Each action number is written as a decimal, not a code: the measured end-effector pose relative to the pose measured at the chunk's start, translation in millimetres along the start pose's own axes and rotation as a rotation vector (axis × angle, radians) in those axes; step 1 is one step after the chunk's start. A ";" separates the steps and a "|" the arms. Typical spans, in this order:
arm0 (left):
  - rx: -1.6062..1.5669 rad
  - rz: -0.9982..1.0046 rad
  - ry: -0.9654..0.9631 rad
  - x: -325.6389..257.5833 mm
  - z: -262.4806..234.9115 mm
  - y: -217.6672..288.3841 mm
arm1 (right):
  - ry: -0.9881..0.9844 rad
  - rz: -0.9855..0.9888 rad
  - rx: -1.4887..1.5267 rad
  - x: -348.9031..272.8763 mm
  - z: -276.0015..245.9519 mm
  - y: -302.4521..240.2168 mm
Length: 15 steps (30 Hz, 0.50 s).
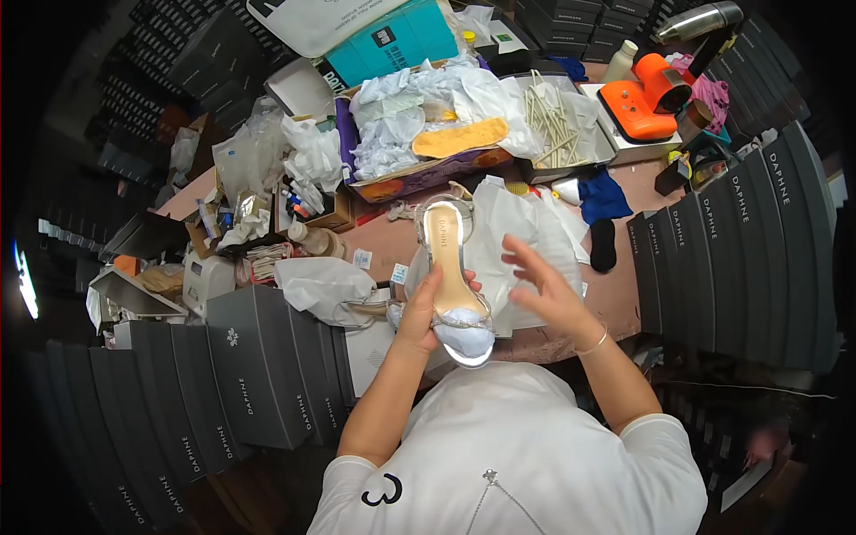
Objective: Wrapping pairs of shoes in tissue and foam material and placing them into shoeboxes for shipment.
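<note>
White shirt (pixel 553 455) nearest the camera, thin necklace (pixel 489 480) hanging on it. Both hands in view above it.

Left hand (pixel 419 312): wrapped round the middle of a strappy sandal (pixel 449 259), thumb along the near edge of the insole, fingertips showing past the other edge. Sandal is held up over the desk (pixel 615 290), tan insole facing the camera, toe toward the wearer, heel end pointing away. Paper wad (pixel 467 333) sits under the toe strap.

Right hand (pixel 555 301): holding nothing, fingers spread wide, just beside the sandal and apart from it. Bracelet (pixel 594 342) on that wrist.

Behind the sandal: white tissue paper (pixel 530 245) spread on the desk. Left of the left hand: another piece of white wrapping (pixel 323 287) (a strap-like bit next to it, too hidden to name).

Further back: purple box (pixel 347 143) heaped with crumpled paper, yellow insole (pixel 459 137) on top. To its right, a tray of thin sticks (pixel 548 120), then an orange device (pixel 637 111). Blue cloth (pixel 606 194) in front of those, dark oval object (pixel 603 245) near it.

Grey shoe boxes flank both sides: left row (pixel 254 366), right row (pixel 740 254).
</note>
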<state>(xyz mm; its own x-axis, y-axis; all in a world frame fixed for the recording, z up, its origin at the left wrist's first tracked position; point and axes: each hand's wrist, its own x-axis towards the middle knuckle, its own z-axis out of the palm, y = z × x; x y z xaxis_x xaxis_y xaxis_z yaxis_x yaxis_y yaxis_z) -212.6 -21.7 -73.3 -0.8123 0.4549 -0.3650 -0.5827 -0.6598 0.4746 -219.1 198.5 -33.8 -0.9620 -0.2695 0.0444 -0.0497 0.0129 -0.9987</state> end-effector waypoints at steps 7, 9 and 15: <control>0.108 0.377 0.173 -7.1 4.9 1.7 | -0.009 -0.326 -0.431 -14.4 68.8 17.9; 0.160 0.451 0.218 -8.5 9.6 2.7 | 0.011 -0.371 -0.567 -9.8 73.7 19.5; 0.124 0.460 0.350 -27.3 -4.0 -8.2 | -0.081 -0.310 -0.517 -4.0 81.4 27.2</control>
<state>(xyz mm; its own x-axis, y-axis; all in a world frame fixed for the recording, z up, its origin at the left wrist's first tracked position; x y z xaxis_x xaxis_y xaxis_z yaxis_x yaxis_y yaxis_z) -185.5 -31.1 -70.4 -0.9379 -0.0996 -0.3322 -0.1884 -0.6580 0.7290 -194.7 121.5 -63.2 -0.8592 -0.4081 0.3086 -0.4679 0.3829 -0.7965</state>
